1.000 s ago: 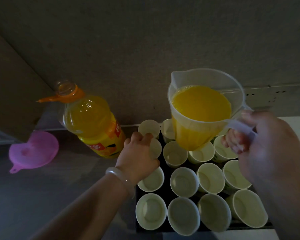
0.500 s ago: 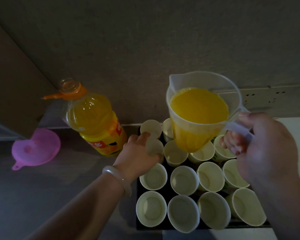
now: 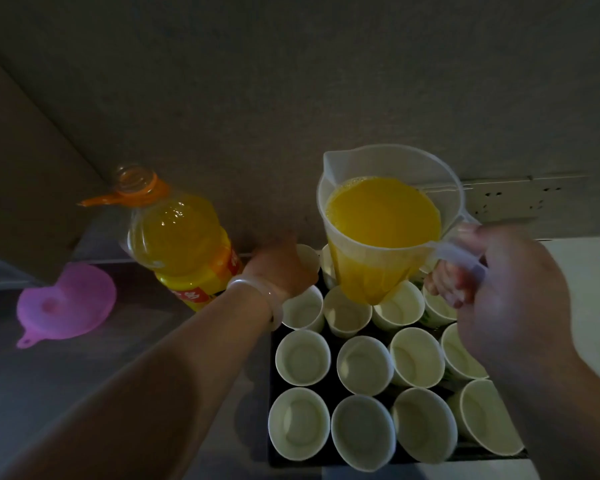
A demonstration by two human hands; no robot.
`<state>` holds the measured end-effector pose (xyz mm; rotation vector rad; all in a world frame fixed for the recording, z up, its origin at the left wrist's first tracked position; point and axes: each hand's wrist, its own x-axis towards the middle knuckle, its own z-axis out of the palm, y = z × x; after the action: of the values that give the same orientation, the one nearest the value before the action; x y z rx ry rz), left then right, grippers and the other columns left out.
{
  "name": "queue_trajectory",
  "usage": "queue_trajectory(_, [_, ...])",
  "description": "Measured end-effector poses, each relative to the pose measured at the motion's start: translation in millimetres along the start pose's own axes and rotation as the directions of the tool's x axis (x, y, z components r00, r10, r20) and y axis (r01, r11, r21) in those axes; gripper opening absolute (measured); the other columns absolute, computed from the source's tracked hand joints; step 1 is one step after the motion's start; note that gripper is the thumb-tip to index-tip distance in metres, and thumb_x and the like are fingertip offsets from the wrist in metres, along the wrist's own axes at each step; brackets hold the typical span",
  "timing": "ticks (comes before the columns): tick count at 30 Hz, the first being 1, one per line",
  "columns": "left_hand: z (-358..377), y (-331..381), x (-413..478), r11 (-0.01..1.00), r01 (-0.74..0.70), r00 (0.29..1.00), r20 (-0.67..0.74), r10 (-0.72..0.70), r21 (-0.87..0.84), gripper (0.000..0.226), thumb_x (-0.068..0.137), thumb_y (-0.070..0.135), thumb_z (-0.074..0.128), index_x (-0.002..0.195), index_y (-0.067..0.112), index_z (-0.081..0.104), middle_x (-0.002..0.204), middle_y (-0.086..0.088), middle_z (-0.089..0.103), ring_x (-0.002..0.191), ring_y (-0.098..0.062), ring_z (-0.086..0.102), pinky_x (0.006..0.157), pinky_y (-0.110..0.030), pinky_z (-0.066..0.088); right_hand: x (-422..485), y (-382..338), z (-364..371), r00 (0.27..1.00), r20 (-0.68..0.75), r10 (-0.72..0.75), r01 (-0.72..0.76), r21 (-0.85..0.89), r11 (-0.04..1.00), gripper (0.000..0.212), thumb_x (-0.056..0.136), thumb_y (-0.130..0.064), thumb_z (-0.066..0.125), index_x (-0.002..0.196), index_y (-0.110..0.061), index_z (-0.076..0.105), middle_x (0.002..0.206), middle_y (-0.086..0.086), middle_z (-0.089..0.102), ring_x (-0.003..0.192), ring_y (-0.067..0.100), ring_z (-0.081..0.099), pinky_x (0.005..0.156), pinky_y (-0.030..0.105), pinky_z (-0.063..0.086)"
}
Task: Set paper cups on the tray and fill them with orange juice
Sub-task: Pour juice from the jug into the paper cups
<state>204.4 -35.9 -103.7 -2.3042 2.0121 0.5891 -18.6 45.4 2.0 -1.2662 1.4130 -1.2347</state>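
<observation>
Since a moment ago my left grip (image 3: 279, 268) has gone from a cup in the second row to the corner cup (image 3: 309, 258) at the far left of the tray (image 3: 273, 372). The jug (image 3: 381, 230) has stayed aloft at about the same height.

That left grip now lies against the near-left side of the corner cup with its fingers curled round the wall. Motion blur hides the fingertips. A pale bracelet (image 3: 253, 289) sits on the wrist.

My right grip (image 3: 499, 282) is closed round the jug's clear handle, thumb on top and fingers wrapped beneath. It holds the jug in the air over the far rows of the tray, spout turned toward the wall. Orange juice fills the jug to well over half.

The paper cups (image 3: 362, 365) stand upright in close rows on the dark tray, rims nearly touching. Every one I can see into is empty.

To the left of the tray, on the table (image 3: 84, 375), an uncapped juice bottle (image 3: 181, 237) stands just beside my left wrist. A pink funnel (image 3: 66, 303) lies well apart from it, farther left. A socket strip (image 3: 520, 199) runs along the wall behind the jug.
</observation>
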Motion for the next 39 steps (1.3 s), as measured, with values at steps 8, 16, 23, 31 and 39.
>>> queue_trajectory(8, [-6,11,-2,0.995,-0.085,0.996,0.024,0.084,0.045,0.028,0.094,0.027,0.044,0.067,0.025,0.040,0.085,-0.001,0.057,0.078,-0.018,0.053,0.071,-0.033,0.048,6,0,1,1.000,-0.001,0.003,-0.003,0.027,1.000,0.037,0.095,-0.019,0.050,0.059,-0.013,0.050,0.043,0.001,0.046,0.041,0.013,0.042,0.052,0.040,0.043])
queue_trajectory(16, [-6,6,-13,0.992,-0.078,0.990,-0.107,0.089,0.100,0.063,0.065,0.058,0.024,0.108,0.025,0.056,0.112,0.001,0.057,0.104,-0.024,0.053,0.089,-0.035,0.042,7,-1,0,0.999,-0.013,0.043,-0.042,0.066,0.997,0.044,0.094,-0.022,0.047,0.050,-0.021,0.047,0.043,0.002,0.040,0.045,0.022,0.039,0.066,0.057,0.048])
queue_trajectory(23, [-25,-2,-59,0.895,-0.247,0.899,-0.432,0.068,-0.373,0.060,0.075,0.035,0.067,0.129,0.021,0.047,0.125,-0.003,0.043,0.104,-0.004,0.040,0.086,-0.011,0.035,16,-11,4,0.984,0.057,0.169,-0.176,0.137,0.975,0.043,0.062,-0.050,0.053,0.040,-0.014,0.047,0.039,0.001,0.037,0.044,0.024,0.033,0.070,0.059,0.041])
queue_trajectory(31, [-53,-10,-87,0.861,-0.281,0.884,-0.463,0.060,-0.424,0.088,0.069,0.042,0.080,0.143,0.024,0.036,0.133,0.005,0.051,0.121,-0.009,0.045,0.096,-0.024,0.039,24,-27,11,0.991,0.059,0.120,-0.127,0.146,0.981,0.040,0.078,-0.031,0.054,0.040,-0.016,0.055,0.040,0.000,0.038,0.038,0.016,0.033,0.060,0.043,0.035])
queue_trajectory(39, [-57,-11,-97,0.807,-0.339,0.857,-0.513,0.053,-0.483,0.095,0.062,0.044,0.084,0.142,0.025,0.037,0.127,0.010,0.054,0.117,-0.007,0.051,0.096,-0.024,0.043,50,-56,-1,0.993,0.119,0.014,-0.006,-0.070,0.998,0.029,0.071,-0.036,0.054,0.051,-0.015,0.058,0.041,-0.006,0.045,0.033,0.007,0.038,0.038,0.021,0.034])
